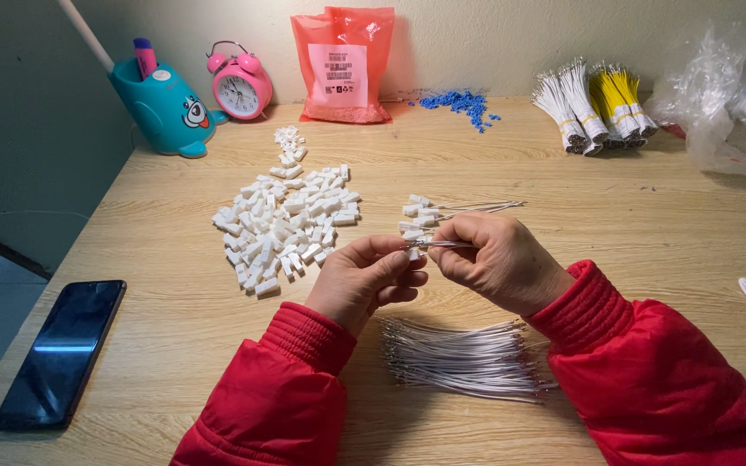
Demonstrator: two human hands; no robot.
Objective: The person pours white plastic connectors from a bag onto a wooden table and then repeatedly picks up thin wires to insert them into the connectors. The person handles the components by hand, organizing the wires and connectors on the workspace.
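My left hand [364,280] and my right hand [498,259] meet over the middle of the wooden table [174,336], both in red sleeves. Between their fingertips they pinch a small white plastic connector with thin white wires [438,245] running toward the right hand. Just behind the hands lie a few white connectors with wires fitted [442,211]. A loose bundle of white wires [464,358] rests under my wrists. A pile of several white plastic connectors [282,224] lies left of my left hand.
A black phone [60,352] lies at the front left. At the back stand a teal whale-shaped holder [161,108], a pink alarm clock [239,82], a red plastic bag [343,65], blue beads [459,103], white and yellow wire bundles [597,108] and clear plastic wrap [731,99].
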